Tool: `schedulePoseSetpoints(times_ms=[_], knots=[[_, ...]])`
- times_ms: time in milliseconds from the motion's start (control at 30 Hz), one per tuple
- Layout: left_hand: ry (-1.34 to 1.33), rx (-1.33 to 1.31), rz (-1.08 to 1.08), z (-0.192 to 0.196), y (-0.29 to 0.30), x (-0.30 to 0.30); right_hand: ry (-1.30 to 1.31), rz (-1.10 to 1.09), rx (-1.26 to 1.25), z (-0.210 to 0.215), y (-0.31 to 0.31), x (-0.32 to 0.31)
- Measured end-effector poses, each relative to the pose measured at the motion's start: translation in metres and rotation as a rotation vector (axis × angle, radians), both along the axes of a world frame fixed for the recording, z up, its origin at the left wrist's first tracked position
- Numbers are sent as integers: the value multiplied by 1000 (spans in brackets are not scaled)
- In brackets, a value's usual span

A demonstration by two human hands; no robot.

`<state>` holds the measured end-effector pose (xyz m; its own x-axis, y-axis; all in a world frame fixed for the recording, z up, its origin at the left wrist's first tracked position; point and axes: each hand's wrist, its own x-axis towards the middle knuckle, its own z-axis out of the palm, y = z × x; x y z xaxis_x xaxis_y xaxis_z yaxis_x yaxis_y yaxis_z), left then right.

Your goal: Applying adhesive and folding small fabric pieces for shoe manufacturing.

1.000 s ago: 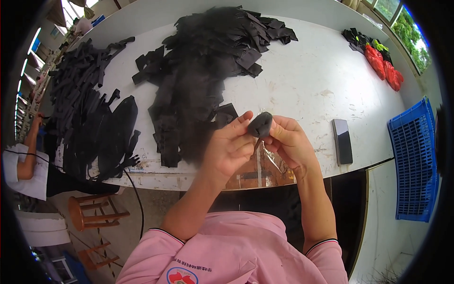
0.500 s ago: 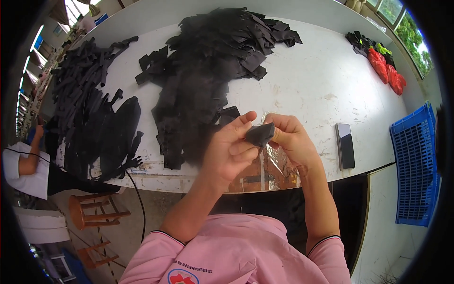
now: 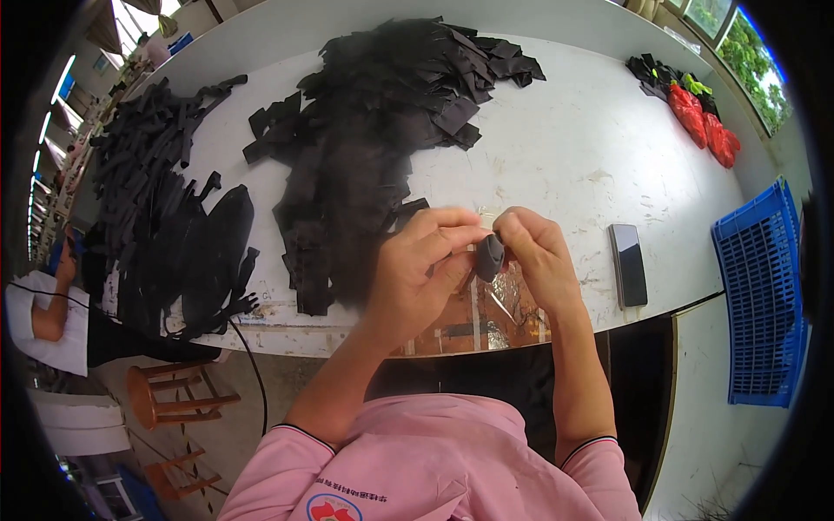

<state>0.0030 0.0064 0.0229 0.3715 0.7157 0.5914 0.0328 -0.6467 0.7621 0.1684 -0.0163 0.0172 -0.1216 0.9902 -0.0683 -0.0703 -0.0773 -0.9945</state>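
Over the front of the white table I hold a small piece of folded black fabric (image 3: 490, 258), its rounded loop facing me. My left hand (image 3: 423, 271) pinches its left side near the top, thumb against fingertips. The thumb and index finger of my right hand (image 3: 537, 253) close on its upper right edge. Both hands almost touch at the fabric. Just beyond my left hand lies a large heap of flat black fabric pieces (image 3: 347, 165), running from the far side toward the front edge. A brown taped patch (image 3: 460, 334) shows beneath my hands.
Black strips (image 3: 139, 148) and larger black pieces (image 3: 221, 234) cover the table's left. A phone (image 3: 629, 265) lies right of my hand. Red plastic bags (image 3: 704, 126) sit far right, a blue crate (image 3: 760, 300) at the right edge. A co-worker (image 3: 56, 317) and a wooden stool (image 3: 174, 392) are at left.
The fabric piece has turned from lying sideways to hanging more upright. My left fingers have curled in to pinch it, and my right hand has shifted its hold slightly.
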Motion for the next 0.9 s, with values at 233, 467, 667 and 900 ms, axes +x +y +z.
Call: schedulePoseSetpoints(times_ms=[233,467,667,900], knots=[[-353,-222,-52,-5,-8,-1,-1107,-81,653,47,-17,-15],[-194,-186,42,-28,-3,2,-876,-157,707,-10,-12,-7],[2,356,161,3,-5,0,-844,-118,726,3,-13,0],[-56,-4,120,-24,9,0,-860,-29,627,-2,-9,-2]])
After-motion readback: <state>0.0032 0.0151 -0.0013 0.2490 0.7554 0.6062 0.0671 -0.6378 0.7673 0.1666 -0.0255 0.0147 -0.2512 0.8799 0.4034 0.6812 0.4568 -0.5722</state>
